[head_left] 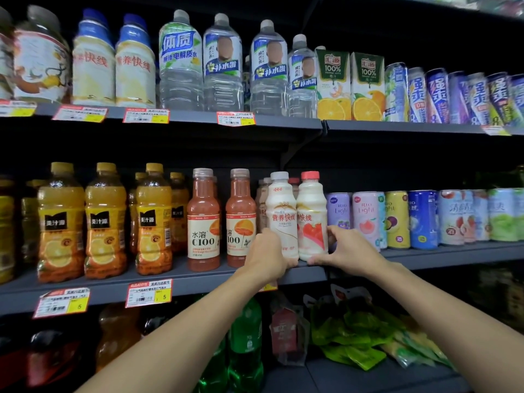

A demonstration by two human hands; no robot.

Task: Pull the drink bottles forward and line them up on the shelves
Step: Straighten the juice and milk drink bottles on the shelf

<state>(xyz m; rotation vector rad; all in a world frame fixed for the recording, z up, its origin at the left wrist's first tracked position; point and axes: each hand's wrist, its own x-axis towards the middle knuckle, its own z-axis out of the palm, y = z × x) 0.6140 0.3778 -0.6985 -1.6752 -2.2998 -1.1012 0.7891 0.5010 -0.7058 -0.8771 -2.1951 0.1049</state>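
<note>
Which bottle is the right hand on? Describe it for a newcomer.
Middle shelf, left of the pastel cans, two milky bottles stand together. The right hand holds the pink-capped bottle with red label art; its neighbour has a white cap.

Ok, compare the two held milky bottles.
The left bottle has a white cap and a cream label; the right bottle has a pink cap and a pink patch on its label. The left hand holds the left bottle, the right hand the right bottle. Both stand upright, same shape, side by side.
</note>
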